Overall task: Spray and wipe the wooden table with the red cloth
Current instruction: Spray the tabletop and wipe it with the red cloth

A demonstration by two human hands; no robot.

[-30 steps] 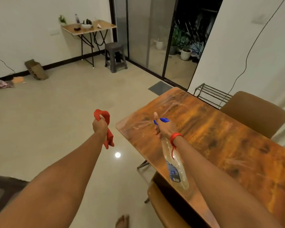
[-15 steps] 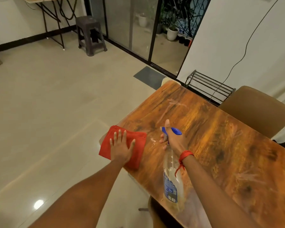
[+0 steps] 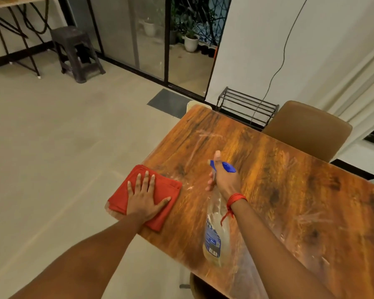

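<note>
At the table's near-left corner: left hand [image 3: 144, 198] is lying flat, fingers spread wide, pressing on the folded red cloth [image 3: 160, 190] | cloth is overhanging the wooden table [image 3: 289, 190] edge | right hand [image 3: 226, 180] is gripping a clear spray bottle [image 3: 213, 238], blue nozzle pointing far-right above the streaked, glossy tabletop.

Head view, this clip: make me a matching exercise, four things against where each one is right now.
Things:
1. red cloth
2. spray bottle
3. brown chair
4. dark stool

Places:
A. on the floor by the glass doors
B. gripped in the right hand
C. at the table's far side
D. flat under the left hand at the table corner

Pairs: 1-D, 2-B, 3-C, 4-A
</note>
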